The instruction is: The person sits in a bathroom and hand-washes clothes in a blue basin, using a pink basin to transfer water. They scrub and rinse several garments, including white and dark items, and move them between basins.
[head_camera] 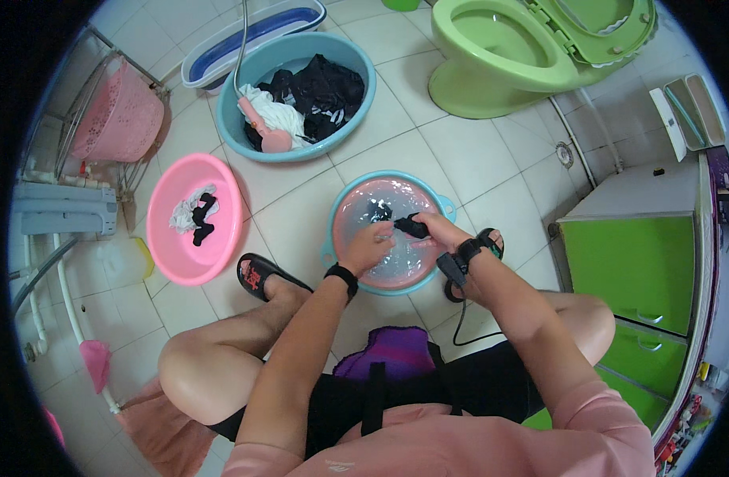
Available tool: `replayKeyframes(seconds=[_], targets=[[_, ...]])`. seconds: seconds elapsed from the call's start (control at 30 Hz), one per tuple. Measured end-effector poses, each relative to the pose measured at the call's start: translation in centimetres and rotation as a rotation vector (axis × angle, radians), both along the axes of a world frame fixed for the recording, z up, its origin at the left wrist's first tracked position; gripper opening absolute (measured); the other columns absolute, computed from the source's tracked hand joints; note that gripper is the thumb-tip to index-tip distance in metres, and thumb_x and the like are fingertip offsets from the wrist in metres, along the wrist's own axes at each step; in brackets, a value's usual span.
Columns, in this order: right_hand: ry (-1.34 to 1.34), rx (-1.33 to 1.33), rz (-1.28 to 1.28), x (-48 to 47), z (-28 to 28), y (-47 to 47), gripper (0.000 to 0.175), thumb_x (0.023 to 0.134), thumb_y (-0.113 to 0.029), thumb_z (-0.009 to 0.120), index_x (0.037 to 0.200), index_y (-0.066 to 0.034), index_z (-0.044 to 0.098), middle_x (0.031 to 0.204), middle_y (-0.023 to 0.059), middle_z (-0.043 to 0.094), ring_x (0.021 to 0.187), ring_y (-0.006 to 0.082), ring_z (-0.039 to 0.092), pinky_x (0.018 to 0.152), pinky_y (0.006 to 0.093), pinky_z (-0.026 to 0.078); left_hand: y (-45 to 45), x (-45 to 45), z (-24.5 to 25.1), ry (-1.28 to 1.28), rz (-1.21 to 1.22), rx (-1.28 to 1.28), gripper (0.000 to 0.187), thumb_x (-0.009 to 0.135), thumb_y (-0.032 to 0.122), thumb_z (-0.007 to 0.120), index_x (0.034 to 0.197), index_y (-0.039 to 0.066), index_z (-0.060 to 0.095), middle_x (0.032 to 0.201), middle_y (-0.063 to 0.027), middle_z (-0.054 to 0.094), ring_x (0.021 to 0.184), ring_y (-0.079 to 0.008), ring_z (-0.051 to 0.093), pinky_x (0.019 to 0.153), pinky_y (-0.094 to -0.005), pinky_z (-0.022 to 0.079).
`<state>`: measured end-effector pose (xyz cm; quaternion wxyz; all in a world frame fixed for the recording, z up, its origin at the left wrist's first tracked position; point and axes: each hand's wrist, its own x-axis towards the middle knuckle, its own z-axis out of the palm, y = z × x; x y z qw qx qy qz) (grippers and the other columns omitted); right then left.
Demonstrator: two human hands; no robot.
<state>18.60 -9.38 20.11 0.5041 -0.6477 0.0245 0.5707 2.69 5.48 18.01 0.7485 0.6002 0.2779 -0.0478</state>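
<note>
Between my feet stands a round basin with a blue rim (392, 292) and a pinkish inside, holding sudsy-looking water. My right hand (437, 231) grips a small black cloth item (411, 225), perhaps a sock, bunched above the water. Close to the cloth's left end is my left hand (370, 245), fingers curled; whether they pinch the fabric cannot be told. Another dark piece of fabric (379, 211) shows in the water beyond my left hand.
A pink basin (162, 250) at left holds white and black cloth pieces. Farther off, a large blue tub (224, 122) contains dark and white laundry with a pink shower head (275, 141) on top. A green toilet (460, 95) and green-fronted cabinet (630, 268) stand at right.
</note>
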Motion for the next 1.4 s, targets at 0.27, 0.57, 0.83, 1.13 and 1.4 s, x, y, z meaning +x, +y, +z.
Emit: replayKeyframes(seconds=[0.27,0.57,0.83,1.13,1.4], targets=[[0.111,0.186,-0.25,-4.2,1.1,0.5,0.014,0.092,-0.02,0.059,0.097,-0.007,0.063,0.083,0.0015,0.063,0.072,0.0108,0.062,0.063,0.025,0.052,-2.5,1.2,0.0,-0.173,-0.009,0.667,0.018,0.079,0.016,0.073,0.085,-0.001,0.072,0.094,-0.0153,0.064,0.09,-0.0317,0.064,0.084,-0.0375,0.052],[0.176,0.158,-0.093,-6.6,2.5,1.3,0.026,0.097,-0.025,0.059,0.117,-0.0083,0.061,0.093,0.0051,0.067,0.069,0.0101,0.062,0.052,0.0234,0.052,-6.3,-0.6,-0.5,0.068,0.384,1.041,0.013,0.068,0.012,0.076,0.074,0.003,0.069,0.084,-0.0165,0.066,0.085,-0.0326,0.062,0.077,-0.0413,0.052],[-0.615,0.022,0.033,-3.7,-3.4,-0.8,0.02,0.096,-0.018,0.06,0.107,-0.0037,0.068,0.089,0.0111,0.071,0.07,0.0154,0.064,0.064,0.0315,0.051,-5.5,0.2,0.6,0.025,0.321,0.374,0.033,0.083,0.018,0.075,0.102,-0.003,0.058,0.098,-0.0114,0.064,0.094,-0.0194,0.061,0.081,-0.0323,0.05],[-0.748,-0.284,0.138,-5.0,-1.6,2.1,0.075,0.1,-0.053,0.031,0.086,0.0115,0.067,0.092,0.0379,0.063,0.099,0.0519,0.06,0.092,0.0525,0.044,-5.8,-0.7,1.7,0.135,0.316,-0.026,0.025,0.096,0.023,0.06,0.112,0.004,0.056,0.098,-0.0041,0.061,0.083,-0.013,0.059,0.072,-0.0291,0.05],[-1.282,-0.181,0.202,-4.4,-5.4,0.9,0.056,0.101,-0.04,0.039,0.07,0.0016,0.062,0.068,0.0214,0.065,0.064,0.0365,0.063,0.064,0.0445,0.048,-6.4,0.0,2.4,0.12,0.247,-0.149,0.038,0.099,0.03,0.057,0.127,0.005,0.052,0.108,-0.0068,0.061,0.09,-0.0162,0.062,0.075,-0.0298,0.051]])
